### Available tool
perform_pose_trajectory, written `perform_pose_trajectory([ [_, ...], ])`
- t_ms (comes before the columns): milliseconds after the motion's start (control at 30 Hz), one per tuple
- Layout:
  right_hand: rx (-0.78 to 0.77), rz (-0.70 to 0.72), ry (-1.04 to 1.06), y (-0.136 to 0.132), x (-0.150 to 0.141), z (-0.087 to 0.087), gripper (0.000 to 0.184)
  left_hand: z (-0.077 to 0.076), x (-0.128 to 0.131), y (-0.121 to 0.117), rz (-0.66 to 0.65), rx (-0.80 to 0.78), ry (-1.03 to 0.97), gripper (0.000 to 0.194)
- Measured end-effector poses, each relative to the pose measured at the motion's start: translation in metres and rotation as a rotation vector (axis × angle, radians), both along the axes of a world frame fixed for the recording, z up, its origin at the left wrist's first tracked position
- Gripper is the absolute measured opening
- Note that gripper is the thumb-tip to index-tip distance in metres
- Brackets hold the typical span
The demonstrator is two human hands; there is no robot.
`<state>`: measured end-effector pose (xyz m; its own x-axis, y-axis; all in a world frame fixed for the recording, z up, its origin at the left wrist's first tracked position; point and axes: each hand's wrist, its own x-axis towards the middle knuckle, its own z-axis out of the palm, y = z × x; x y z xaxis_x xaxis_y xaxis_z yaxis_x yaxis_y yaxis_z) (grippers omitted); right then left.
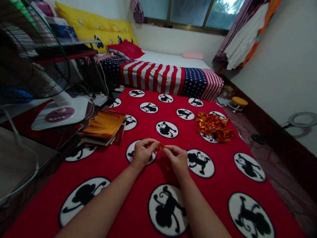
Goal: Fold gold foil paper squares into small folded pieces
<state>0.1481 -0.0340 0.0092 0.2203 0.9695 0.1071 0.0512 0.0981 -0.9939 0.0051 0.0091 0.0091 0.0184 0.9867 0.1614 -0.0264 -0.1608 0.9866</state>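
Between my two hands is a small folded piece of shiny orange-gold foil paper, partly hidden by the fingers. My left hand pinches its left end between thumb and fingers. At the other end, my right hand grips it the same way. Both hands are above a red cloth printed with black monkeys in white circles. To the left lies a stack of flat gold foil sheets. A heap of folded, crinkled gold foil pieces sits to the right.
An electric fan stands at the left beside a small desk. Behind the cloth is a bed with a stars-and-stripes cover and yellow cushions. A yellow-topped stool stands on the floor at the right.
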Motion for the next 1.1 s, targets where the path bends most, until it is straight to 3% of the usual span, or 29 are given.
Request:
perform_pose_trajectory([
  [167,0.024,-0.006,-0.07,0.0007,0.0007,-0.001,0.015,-0.0006,0.0002,0.002,0.006,-0.02,0.005,0.022],
  [400,0.25,0.016,-0.4,0.0018,0.0075,-0.0089,0.015,-0.0038,-0.0014,0.0036,-0.002,-0.046,0.015,0.026],
  [633,0.318,0.001,-0.543,0.0014,0.0079,-0.0047,0.022,0.0001,-0.0015,0.0033,-0.028,-0.062,-0.018,0.025],
  [1100,0.453,-0.059,-0.602,-0.0005,0.0086,-0.004,0.013,0.002,-0.0018,0.0017,-0.047,-0.044,-0.009,0.025],
])
